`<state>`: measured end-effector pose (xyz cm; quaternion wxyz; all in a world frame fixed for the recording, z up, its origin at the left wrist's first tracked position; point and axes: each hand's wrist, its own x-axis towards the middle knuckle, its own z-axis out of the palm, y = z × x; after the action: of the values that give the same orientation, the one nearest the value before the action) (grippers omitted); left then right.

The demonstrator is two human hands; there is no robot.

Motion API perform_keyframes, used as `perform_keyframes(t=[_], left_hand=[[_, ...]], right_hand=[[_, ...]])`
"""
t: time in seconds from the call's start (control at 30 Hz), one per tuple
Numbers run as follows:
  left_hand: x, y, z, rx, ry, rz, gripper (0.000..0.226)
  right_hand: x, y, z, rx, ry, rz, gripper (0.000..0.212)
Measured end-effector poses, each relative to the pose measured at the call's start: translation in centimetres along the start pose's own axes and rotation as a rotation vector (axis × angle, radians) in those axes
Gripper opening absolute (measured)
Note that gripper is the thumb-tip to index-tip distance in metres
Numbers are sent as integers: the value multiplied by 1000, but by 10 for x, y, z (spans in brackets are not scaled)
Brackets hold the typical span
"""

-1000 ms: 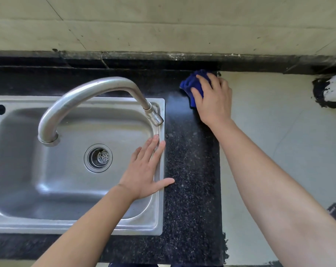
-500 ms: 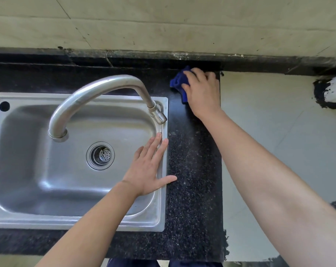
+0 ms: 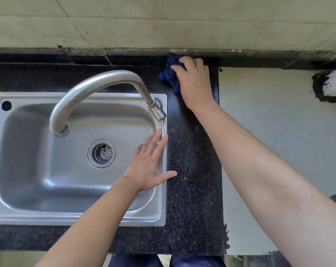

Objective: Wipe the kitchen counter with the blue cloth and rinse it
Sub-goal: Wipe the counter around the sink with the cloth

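The blue cloth [image 3: 171,74] lies bunched on the black speckled counter [image 3: 192,170], at the back corner just right of the sink. My right hand [image 3: 194,81] lies over the cloth with fingers curled round it, hiding most of it. Flat on the right rim of the steel sink [image 3: 28,214] rests my left hand [image 3: 149,164], fingers straight and spread, thumb reaching onto the counter. It holds nothing.
A curved steel tap [image 3: 97,85] arches over the basin, its spout ending near the sink's right rim. The drain strainer [image 3: 101,153] sits mid-basin. Right of the black counter is a pale surface [image 3: 279,151]. A tiled wall [image 3: 163,22] backs the counter.
My right hand has slid the cloth leftward and back toward the wall along the counter. My left hand has stayed flat on the sink rim.
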<state>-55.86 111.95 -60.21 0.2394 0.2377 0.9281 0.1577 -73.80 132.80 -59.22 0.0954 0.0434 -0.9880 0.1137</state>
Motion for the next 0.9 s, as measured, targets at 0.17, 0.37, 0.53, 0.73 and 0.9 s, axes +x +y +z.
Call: perform_keyframes(t=[0.17,0.37,0.53,0.73,0.9], left_hand=[[0,0,0,-3,-12,2,107],[0,0,1,-28,10,-5,107],[-2,3,0,-23,-6,-31,108],[-1,6,-6,12,-51,-76,110],[3,17,-17,81,-101,-151,110]], right_hand=[[-45,54,-29,-30,-77,239,34],[-18,-14,-8,-62,-209,271,64],[-43,-17,-9,22,-264,56,56],[-83,58,-39,6,-258,31,51],[-43,43,-25,-23,-339,164,56]])
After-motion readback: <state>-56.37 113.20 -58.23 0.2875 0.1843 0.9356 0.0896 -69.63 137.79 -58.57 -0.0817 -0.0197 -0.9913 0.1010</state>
